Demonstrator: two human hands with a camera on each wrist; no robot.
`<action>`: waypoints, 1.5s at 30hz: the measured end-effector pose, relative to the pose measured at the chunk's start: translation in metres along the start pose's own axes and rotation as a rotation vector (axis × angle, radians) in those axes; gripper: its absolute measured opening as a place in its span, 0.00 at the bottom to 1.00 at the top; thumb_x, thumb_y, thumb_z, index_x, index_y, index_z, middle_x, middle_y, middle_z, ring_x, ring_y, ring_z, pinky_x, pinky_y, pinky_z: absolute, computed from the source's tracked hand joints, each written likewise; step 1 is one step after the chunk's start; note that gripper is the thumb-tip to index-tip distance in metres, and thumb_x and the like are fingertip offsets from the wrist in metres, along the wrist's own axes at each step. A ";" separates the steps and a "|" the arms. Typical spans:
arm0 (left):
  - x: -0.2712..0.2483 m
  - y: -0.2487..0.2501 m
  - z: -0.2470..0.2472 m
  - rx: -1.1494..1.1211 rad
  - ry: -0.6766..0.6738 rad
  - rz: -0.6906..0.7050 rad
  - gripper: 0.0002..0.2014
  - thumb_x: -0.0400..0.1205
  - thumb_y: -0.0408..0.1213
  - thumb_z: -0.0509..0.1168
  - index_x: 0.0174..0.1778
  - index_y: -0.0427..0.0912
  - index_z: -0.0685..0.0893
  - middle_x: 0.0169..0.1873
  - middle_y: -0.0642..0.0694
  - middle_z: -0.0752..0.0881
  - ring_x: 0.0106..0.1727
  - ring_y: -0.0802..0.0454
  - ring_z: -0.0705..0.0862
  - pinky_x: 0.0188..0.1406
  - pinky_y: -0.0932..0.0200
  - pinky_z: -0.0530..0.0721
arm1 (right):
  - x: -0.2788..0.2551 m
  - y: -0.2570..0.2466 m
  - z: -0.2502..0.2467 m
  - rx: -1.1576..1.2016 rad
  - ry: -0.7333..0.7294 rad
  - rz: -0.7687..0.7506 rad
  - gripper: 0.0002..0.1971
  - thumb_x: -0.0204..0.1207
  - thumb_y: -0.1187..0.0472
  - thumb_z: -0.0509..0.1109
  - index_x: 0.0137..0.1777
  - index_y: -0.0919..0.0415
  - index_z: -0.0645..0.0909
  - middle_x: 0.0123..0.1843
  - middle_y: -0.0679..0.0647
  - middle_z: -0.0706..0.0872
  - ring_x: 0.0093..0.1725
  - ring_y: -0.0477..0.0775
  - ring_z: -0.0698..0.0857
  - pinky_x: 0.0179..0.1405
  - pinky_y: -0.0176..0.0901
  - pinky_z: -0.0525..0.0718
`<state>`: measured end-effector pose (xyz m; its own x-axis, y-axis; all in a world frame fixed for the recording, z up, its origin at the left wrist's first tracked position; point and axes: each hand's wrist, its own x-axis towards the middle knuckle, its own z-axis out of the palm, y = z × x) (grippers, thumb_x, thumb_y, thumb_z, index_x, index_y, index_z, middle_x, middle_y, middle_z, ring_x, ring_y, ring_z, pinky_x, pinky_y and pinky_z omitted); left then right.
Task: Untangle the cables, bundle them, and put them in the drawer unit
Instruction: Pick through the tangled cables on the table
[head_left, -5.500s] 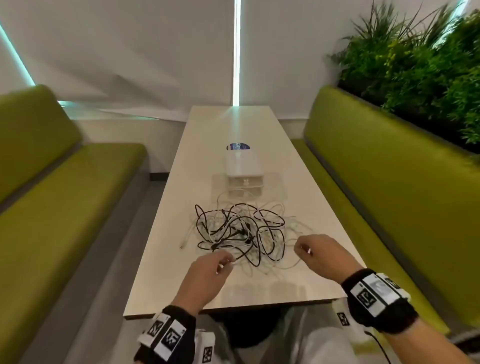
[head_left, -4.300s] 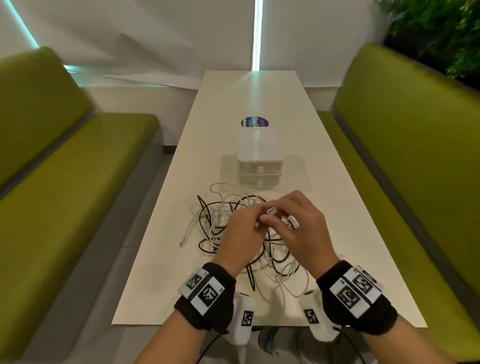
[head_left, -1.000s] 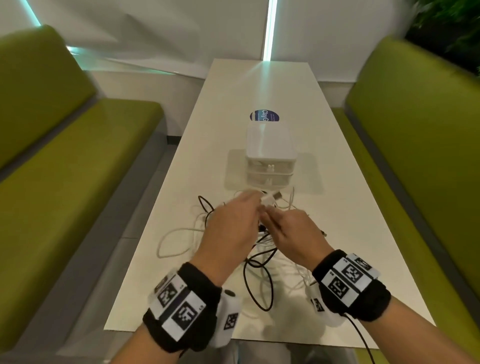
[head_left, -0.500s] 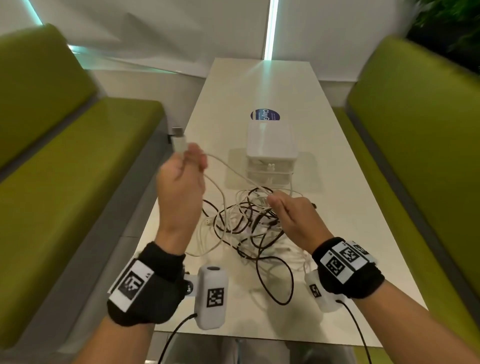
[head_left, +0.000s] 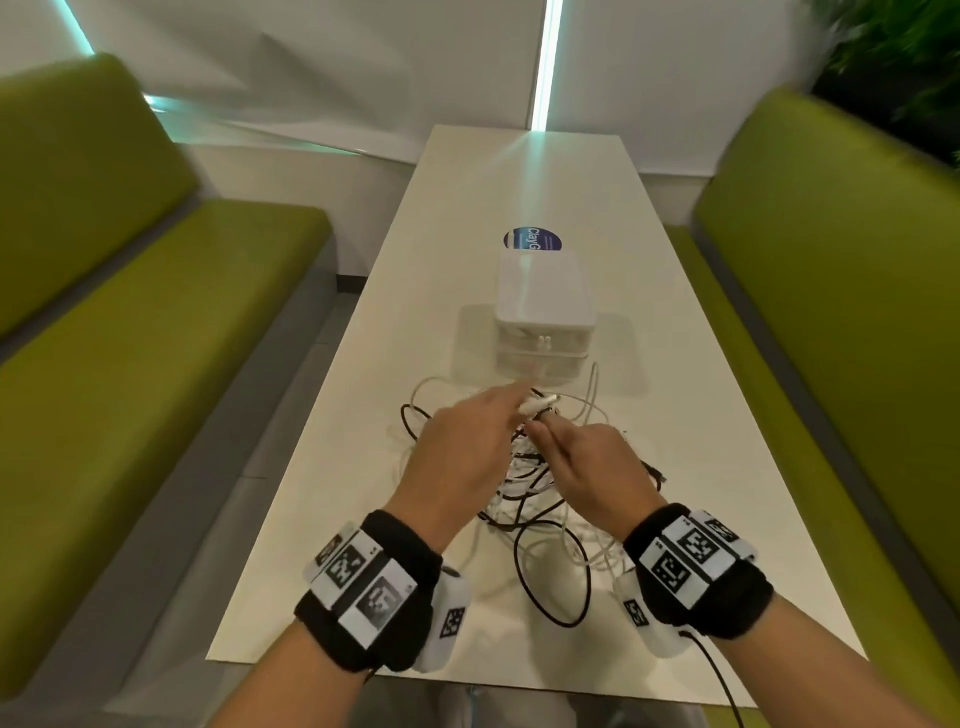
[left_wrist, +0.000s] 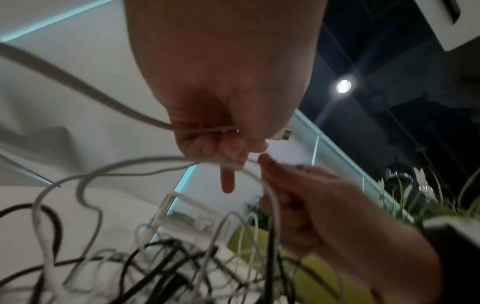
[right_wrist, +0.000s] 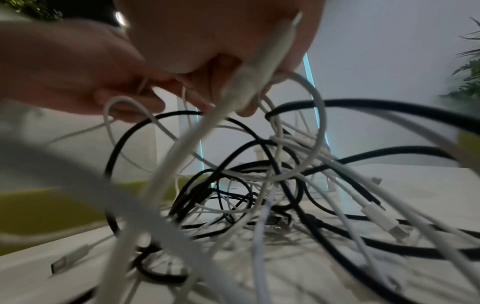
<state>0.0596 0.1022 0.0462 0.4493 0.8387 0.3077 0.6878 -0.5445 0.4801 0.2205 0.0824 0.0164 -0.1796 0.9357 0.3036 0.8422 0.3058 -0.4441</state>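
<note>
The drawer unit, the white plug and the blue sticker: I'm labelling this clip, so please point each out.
drawer unit (head_left: 543, 291): head view, on its white top.
white plug (head_left: 540, 403): head view, on its body at the left fingertips.
blue sticker (head_left: 532, 239): head view, on its printed face.

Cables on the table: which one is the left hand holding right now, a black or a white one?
A white cable: the left hand pinches its plug end above the tangle, near the drawer unit. The black cables lie loose in the pile.
</note>
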 end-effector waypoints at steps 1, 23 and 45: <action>-0.001 -0.002 0.005 0.027 -0.035 -0.020 0.16 0.87 0.37 0.54 0.71 0.52 0.76 0.62 0.51 0.84 0.57 0.45 0.85 0.54 0.45 0.82 | 0.000 -0.001 -0.002 -0.008 0.014 -0.009 0.33 0.82 0.37 0.39 0.45 0.59 0.79 0.19 0.44 0.66 0.17 0.48 0.68 0.19 0.32 0.59; 0.006 -0.030 -0.037 -0.511 0.377 -0.366 0.17 0.89 0.47 0.53 0.43 0.51 0.84 0.34 0.57 0.81 0.33 0.57 0.76 0.33 0.58 0.71 | -0.007 0.016 0.002 0.039 -0.043 0.062 0.29 0.84 0.37 0.42 0.39 0.60 0.72 0.22 0.48 0.70 0.23 0.50 0.71 0.25 0.43 0.66; 0.002 -0.019 -0.030 -0.291 0.181 -0.124 0.15 0.81 0.36 0.55 0.29 0.53 0.75 0.24 0.51 0.76 0.27 0.55 0.71 0.30 0.58 0.65 | -0.009 0.012 -0.005 0.008 -0.039 -0.051 0.26 0.81 0.38 0.40 0.39 0.57 0.70 0.23 0.48 0.72 0.23 0.52 0.71 0.21 0.33 0.61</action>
<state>0.0302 0.1143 0.0622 0.2468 0.8996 0.3602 0.5281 -0.4365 0.7284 0.2352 0.0767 0.0128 -0.2419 0.9250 0.2930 0.8274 0.3544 -0.4357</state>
